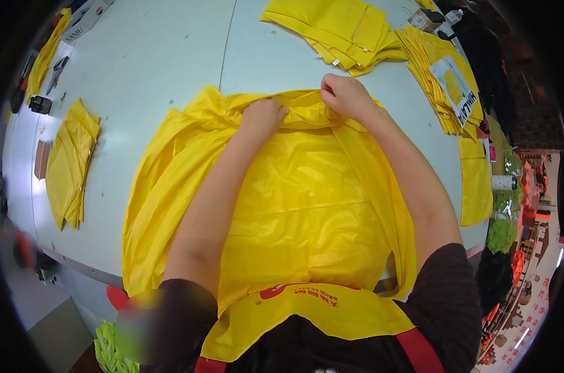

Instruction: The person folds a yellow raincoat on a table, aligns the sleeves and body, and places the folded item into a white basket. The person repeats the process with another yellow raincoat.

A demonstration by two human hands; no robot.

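Note:
A large yellow garment (300, 199) of thin, shiny cloth lies spread over the table in front of me, its near part reaching my body. At its far end the cloth is bunched in a gathered band. My left hand (264, 118) is closed on this band, fingers curled over the folds. To the right, my right hand (345, 96) is closed at the band's far edge, thumb and fingers pinched together. Cloth hangs in long folds outside both forearms. The exact kind of garment cannot be told.
Stacked yellow pieces (338, 31) lie at the far right, beside another pile with a printed bag (453, 87). More folded yellow cloth (73, 165) is at the left, near scissors (59, 69) and a small black object (40, 104). A thread spool (504, 183) sits at the right edge.

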